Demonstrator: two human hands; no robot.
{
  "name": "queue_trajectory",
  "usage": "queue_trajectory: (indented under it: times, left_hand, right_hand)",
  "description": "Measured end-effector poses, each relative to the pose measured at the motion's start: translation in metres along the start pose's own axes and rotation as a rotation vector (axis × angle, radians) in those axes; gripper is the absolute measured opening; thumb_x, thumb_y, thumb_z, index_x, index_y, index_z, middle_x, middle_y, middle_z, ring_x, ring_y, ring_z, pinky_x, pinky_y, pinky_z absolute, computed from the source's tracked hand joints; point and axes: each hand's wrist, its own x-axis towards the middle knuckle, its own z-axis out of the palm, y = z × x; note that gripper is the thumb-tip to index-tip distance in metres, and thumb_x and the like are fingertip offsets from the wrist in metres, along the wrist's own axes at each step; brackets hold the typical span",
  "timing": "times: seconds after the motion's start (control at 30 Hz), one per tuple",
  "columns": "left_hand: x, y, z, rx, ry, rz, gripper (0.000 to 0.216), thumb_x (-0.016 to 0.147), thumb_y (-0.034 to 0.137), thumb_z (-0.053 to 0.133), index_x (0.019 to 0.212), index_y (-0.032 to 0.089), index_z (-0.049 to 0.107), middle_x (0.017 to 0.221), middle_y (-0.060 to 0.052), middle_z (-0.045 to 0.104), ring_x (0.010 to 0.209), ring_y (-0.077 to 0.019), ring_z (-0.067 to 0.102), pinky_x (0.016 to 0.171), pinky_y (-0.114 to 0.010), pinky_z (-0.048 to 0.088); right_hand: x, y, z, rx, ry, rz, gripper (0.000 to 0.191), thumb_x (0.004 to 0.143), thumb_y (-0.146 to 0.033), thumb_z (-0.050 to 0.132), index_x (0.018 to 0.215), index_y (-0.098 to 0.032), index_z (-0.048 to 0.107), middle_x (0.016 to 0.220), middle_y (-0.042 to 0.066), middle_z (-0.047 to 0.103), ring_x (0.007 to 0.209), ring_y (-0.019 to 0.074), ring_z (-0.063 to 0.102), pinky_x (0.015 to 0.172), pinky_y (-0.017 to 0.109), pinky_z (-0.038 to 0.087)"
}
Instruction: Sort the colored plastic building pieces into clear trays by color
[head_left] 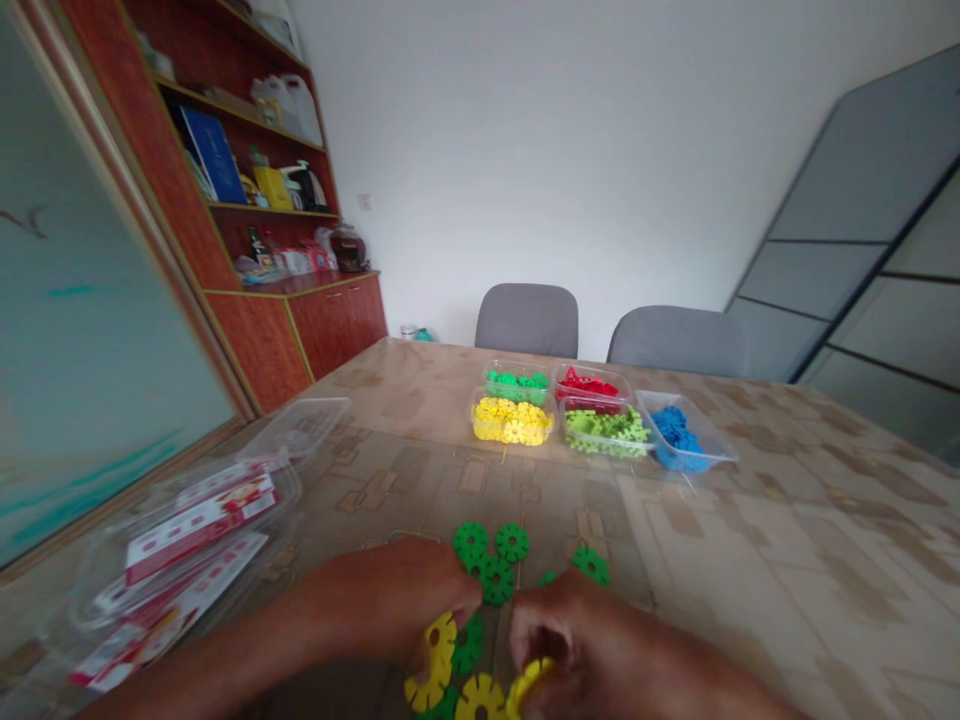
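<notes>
Green notched plastic discs (pixel 497 580) are joined into a cluster on the table in front of me. Yellow notched discs (pixel 481 698) lie nearer, at the bottom edge of the view, next to further green discs (pixel 469 643). My left hand (pixel 431 600) is closed at the left of the cluster, its fingers on a yellow disc (pixel 441 636). On the right, my right hand (pixel 559 625) pinches another yellow disc (pixel 531 684) between thumb and fingers. Beyond that hand lies a green disc (pixel 591 566). My fingertips are partly hidden.
Clear tubs hold yellow pieces (pixel 512 421), green pieces (pixel 517 384), red pieces (pixel 589 384), light green pieces (pixel 607 431) and blue pieces (pixel 677 432). Transparent lids with labels (pixel 199 525) are stacked on the left. Two grey chairs (pixel 527 318) stand behind the table (pixel 780 560).
</notes>
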Motion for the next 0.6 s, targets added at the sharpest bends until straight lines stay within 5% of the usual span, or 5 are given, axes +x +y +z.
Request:
queue_trajectory:
  times: [0.33,0.5,0.6]
  left_hand:
    - [0.003,-0.018,0.003,-0.101,0.005,0.004,0.033,0.067,0.014,0.077,0.096,0.027,0.067,0.092,0.002,0.066,0.087,-0.0205,0.062,0.063,-0.021,0.038]
    - [0.005,-0.023,-0.002,-0.192,0.082,0.006,0.020,0.071,0.013,0.073,0.088,0.024,0.069,0.085,0.004,0.064,0.083,-0.0167,0.061,0.066,-0.020,0.038]
    - [0.015,-0.029,-0.005,-0.294,0.230,0.074,0.013,0.075,0.015,0.068,0.086,0.021,0.067,0.085,0.004,0.064,0.081,-0.0149,0.059,0.070,-0.020,0.038]
  right_hand:
    - [0.026,0.018,0.037,-0.462,-0.099,-0.013,0.023,0.081,-0.016,0.062,0.103,-0.021,0.068,0.093,0.006,0.074,0.081,0.0184,0.067,0.064,0.020,0.045]
    - [0.026,0.013,0.034,-0.359,-0.022,0.056,0.011,0.075,-0.011,0.062,0.083,-0.017,0.064,0.082,0.003,0.068,0.075,0.0151,0.061,0.062,0.019,0.042]
    - [0.022,0.008,0.027,-0.212,-0.105,0.072,0.015,0.068,-0.008,0.064,0.066,-0.018,0.053,0.066,-0.005,0.054,0.063,0.0100,0.053,0.056,0.016,0.036]
